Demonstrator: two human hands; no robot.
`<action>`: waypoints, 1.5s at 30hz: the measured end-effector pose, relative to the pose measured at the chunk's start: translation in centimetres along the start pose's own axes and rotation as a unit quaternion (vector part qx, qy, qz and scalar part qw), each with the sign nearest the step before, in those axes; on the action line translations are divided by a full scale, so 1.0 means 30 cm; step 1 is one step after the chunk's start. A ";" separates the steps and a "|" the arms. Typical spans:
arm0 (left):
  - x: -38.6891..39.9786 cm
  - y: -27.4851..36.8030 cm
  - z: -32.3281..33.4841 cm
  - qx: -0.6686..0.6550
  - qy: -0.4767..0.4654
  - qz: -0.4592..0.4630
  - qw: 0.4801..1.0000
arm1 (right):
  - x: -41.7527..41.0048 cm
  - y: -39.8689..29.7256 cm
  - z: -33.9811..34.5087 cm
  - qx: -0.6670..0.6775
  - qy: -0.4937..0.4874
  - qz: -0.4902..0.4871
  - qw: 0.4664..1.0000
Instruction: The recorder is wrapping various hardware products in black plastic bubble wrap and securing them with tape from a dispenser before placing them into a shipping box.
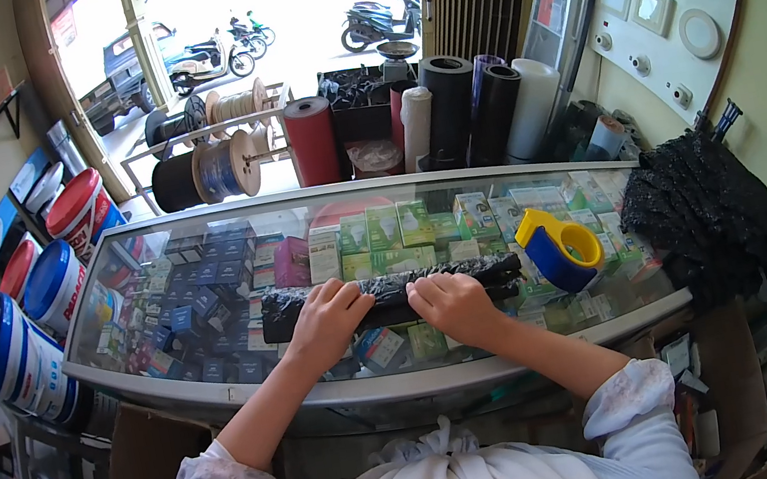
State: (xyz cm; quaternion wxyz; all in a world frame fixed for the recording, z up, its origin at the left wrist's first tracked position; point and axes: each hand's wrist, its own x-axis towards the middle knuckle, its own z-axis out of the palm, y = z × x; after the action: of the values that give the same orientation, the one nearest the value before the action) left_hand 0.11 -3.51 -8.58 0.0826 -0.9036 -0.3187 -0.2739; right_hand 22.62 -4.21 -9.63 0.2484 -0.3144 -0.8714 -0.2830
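A long bundle of rolled black plastic [391, 304] lies crosswise on the glass top of a display counter [385, 385]. My left hand [330, 317] curls its fingers over the bundle left of its middle. On the right half, my right hand [457, 305] grips it in the same way, thumb and fingers bent; the undersides of both hands are hidden. A yellow and blue tape dispenser [559, 252] rests on the glass just beyond the bundle's right end. Beneath the glass are green light bulb boxes [382, 228] and dark blue boxes [208, 274].
A heap of black plastic [702, 209] hangs over the counter's right end. Paint pails [53, 276] line the left side. Behind the counter stand cable spools [225, 167], a red roll [314, 141] and black rolls [450, 106]. Motorcycles [381, 20] are parked outside the doorway.
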 end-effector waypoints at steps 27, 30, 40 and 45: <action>0.027 0.078 0.038 0.086 -0.187 -0.057 0.977 | 0.041 0.113 0.122 0.036 0.080 -0.129 0.988; 0.053 0.049 0.124 0.095 -0.184 -0.080 0.975 | 0.082 0.195 0.181 0.030 0.125 -0.142 0.981; 0.064 0.046 0.230 0.204 -0.117 -0.158 0.959 | 0.051 0.306 0.165 0.007 0.022 0.009 1.000; 0.061 0.045 0.235 0.204 -0.118 -0.159 0.959 | 0.060 0.325 0.075 -0.051 -0.224 0.256 0.939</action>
State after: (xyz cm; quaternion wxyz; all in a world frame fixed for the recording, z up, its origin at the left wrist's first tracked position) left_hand 5.26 -1.33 -13.46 0.1824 -0.8312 -0.5149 -0.1037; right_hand 27.54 4.26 -6.84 0.0946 -0.5944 -0.7789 -0.1761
